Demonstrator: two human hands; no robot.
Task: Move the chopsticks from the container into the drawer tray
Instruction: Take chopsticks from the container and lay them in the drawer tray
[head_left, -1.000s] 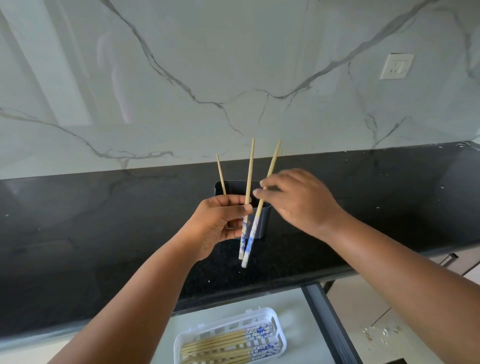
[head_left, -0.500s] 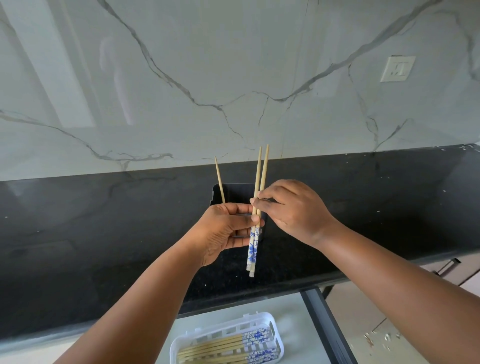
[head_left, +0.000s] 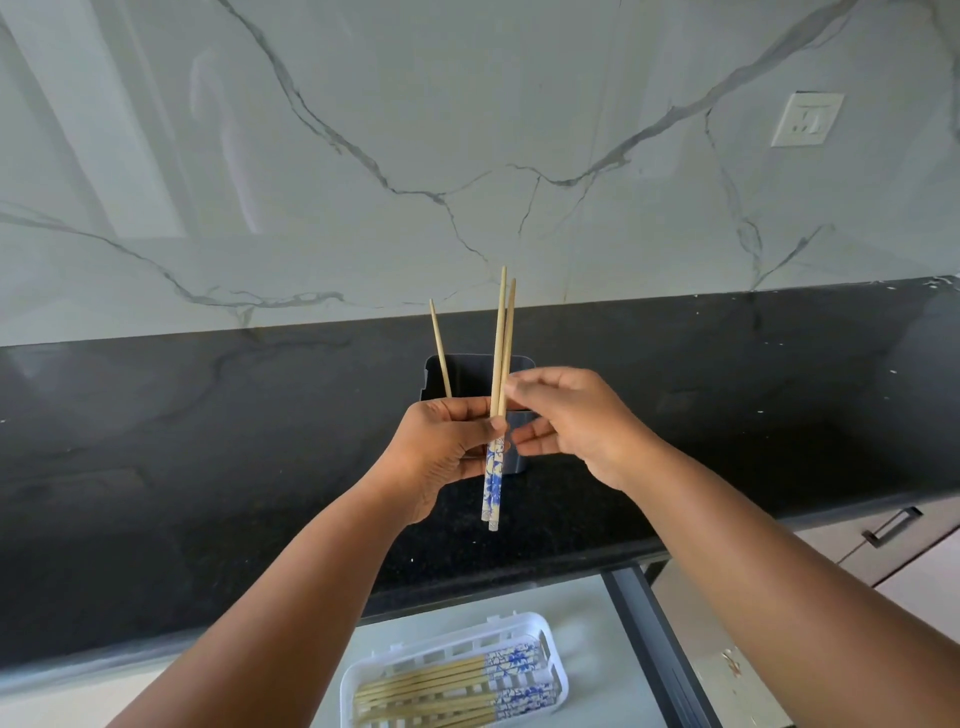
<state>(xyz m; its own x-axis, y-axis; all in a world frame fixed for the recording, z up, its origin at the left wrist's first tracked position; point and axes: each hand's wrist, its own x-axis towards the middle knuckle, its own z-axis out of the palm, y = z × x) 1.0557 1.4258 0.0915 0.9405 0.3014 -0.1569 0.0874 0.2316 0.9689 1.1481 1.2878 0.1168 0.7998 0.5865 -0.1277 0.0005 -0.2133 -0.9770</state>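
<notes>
While the left hand (head_left: 447, 441) pinches a pair of chopsticks (head_left: 497, 415) at mid-frame, their long axis stands near upright — bare tips up toward the marble wall (head_left: 467, 130), blue-patterned ends hanging down in front of the dark container (head_left: 478, 374) on the black counter (head_left: 208, 467). Right hand (head_left: 566, 421): just beside the pair on the right, fingers loosely curled, fingertips at or almost at the sticks; whether it actually grips them cannot be told. One further chopstick (head_left: 440, 348): leaning in the container, upper left of the held pair. Drawer tray (head_left: 556, 670): white, bottom centre of the frame, well below the hands, already holding several chopsticks laid roughly left to right, patterned ends to the right. Judged requirement — the pair must come down and turn from upright to near level to lie alongside those. Left hand is the carrier, being the one visibly closed on the pair.
</notes>
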